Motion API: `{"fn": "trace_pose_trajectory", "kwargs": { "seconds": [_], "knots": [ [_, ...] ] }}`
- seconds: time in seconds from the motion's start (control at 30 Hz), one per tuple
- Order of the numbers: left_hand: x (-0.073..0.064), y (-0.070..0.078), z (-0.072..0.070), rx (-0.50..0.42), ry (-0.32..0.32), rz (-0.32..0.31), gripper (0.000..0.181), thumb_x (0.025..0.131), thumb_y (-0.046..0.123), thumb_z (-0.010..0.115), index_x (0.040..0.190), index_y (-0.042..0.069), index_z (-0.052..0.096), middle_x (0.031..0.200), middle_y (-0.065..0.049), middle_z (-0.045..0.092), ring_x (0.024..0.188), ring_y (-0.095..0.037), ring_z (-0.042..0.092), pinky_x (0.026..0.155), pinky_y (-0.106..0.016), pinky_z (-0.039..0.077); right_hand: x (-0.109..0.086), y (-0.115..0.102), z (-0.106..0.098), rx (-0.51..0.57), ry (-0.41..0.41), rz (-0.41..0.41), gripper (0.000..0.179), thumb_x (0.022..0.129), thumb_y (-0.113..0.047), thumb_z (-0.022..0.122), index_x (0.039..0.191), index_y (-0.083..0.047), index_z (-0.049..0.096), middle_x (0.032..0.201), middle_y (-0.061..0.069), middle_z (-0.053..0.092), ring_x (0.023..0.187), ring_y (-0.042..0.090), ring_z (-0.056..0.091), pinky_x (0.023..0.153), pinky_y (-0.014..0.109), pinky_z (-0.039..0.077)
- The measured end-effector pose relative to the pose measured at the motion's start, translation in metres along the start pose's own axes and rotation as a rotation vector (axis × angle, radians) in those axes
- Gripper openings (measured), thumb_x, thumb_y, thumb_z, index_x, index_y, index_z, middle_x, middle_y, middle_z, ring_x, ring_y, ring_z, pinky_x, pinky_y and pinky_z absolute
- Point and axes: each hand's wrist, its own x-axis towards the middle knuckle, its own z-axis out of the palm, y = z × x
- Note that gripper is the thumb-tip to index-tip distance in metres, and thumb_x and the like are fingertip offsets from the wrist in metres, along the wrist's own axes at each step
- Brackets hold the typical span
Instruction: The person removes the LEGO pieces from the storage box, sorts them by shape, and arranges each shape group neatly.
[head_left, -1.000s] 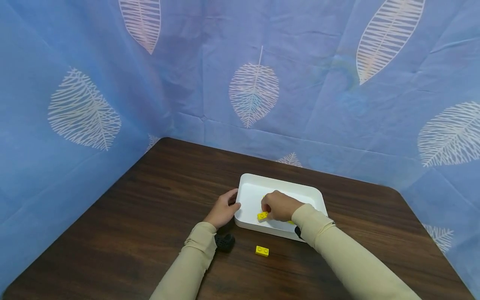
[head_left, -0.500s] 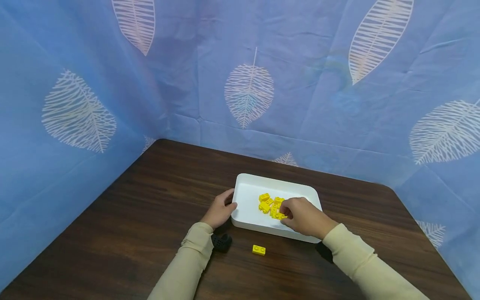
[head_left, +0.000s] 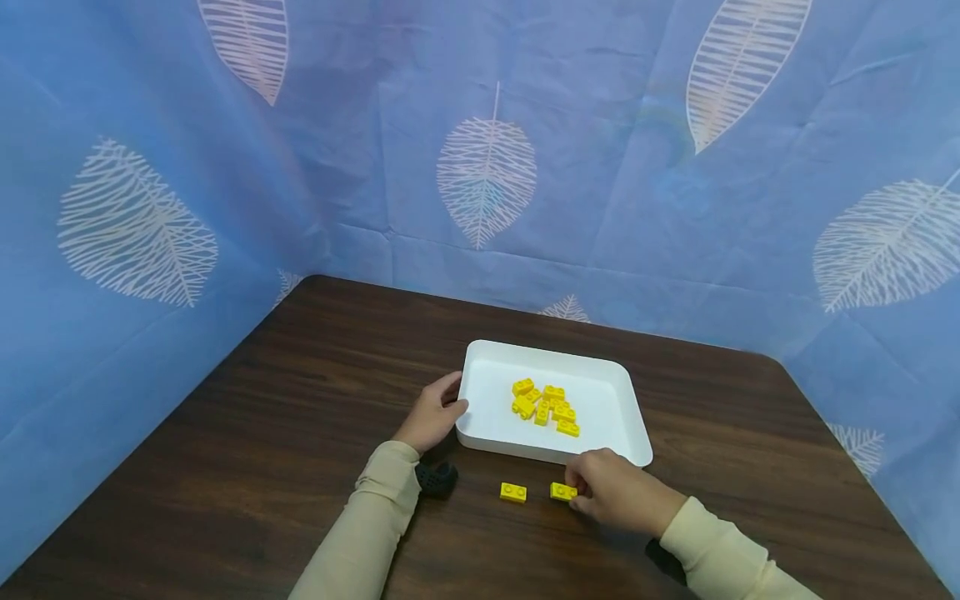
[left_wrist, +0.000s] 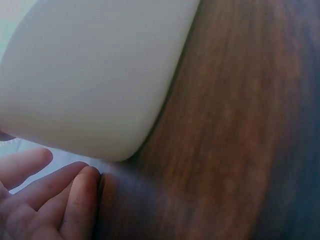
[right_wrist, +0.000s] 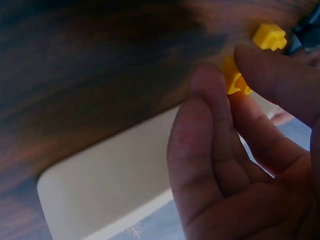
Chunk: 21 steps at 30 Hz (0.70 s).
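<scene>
Yellow is the two-stud plastic brick (head_left: 561, 492) which the right hand (head_left: 621, 492) pinches with thumb and fingers, in front of the white rectangular tray (head_left: 607, 408). The left hand (head_left: 429, 414) lies at the tray's left end, thumb apart from fingers. Half a second ago, the right hand was above the tray; now it is outside.

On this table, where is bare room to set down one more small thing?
Bare table lies left of the left hand and right of the white tray. Crowded: the tray's middle, with clustered yellow bricks, and just before it, with a loose brick and the right hand pinching another brick.
</scene>
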Motion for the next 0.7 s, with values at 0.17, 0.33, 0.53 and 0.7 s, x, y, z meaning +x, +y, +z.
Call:
{"fn": "trace_pose_trajectory", "kwargs": {
  "seconds": [0.17,0.33,0.53,0.7],
  "knots": [
    [0.001,0.001,-0.001,0.004,0.004,-0.004,0.050,0.094,0.004,0.050,0.142,-0.002,0.037,0.139,-0.022,0.045,0.127,-0.034,0.046,0.103,-0.046,0.041,0.004,0.002,0.007,0.025,-0.050,0.018,0.008,0.080,-0.008,0.072,0.079,-0.010,0.064,0.070,-0.008,0.056,0.058,0.004,0.047,0.052,0.021,0.042],
    [0.000,0.002,0.000,0.016,0.001,-0.013,0.050,0.094,0.005,0.050,0.142,-0.001,0.038,0.139,-0.021,0.045,0.126,-0.034,0.046,0.102,-0.046,0.042,0.008,0.000,0.012,-0.003,-0.054,0.004,0.008,0.080,-0.010,0.073,0.078,-0.012,0.064,0.069,-0.011,0.056,0.057,0.003,0.046,0.052,0.020,0.041],
    [0.000,0.002,-0.001,0.012,-0.001,-0.012,0.049,0.094,0.004,0.050,0.141,-0.002,0.038,0.138,-0.022,0.046,0.126,-0.034,0.046,0.102,-0.046,0.042,0.012,-0.003,0.015,-0.012,-0.056,0.000,0.008,0.080,-0.011,0.073,0.079,-0.012,0.065,0.070,-0.011,0.056,0.058,0.003,0.046,0.053,0.020,0.042],
    [0.000,0.002,-0.001,0.016,0.005,-0.025,0.050,0.094,0.005,0.051,0.141,-0.001,0.039,0.138,-0.021,0.046,0.126,-0.032,0.046,0.102,-0.046,0.042,0.014,-0.003,0.015,-0.020,-0.069,0.000,0.007,0.080,-0.011,0.073,0.080,-0.011,0.066,0.071,-0.011,0.056,0.059,0.003,0.047,0.054,0.020,0.042]
  ]
}}
